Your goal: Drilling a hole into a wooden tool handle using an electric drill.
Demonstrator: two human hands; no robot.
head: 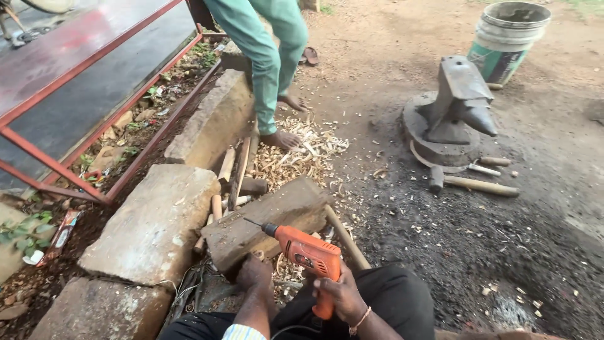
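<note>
gripping the orange drill, the right hand aims it at the wooden block; the left hand presses there, steadying; drilling needs firm bracing.

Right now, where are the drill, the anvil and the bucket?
drill (309, 254): head view, on the orange body above the grip held by the right hand (338, 296).
anvil (461, 85): head view, on its flat top face.
bucket (505, 47): head view, on the outer side wall.
</note>
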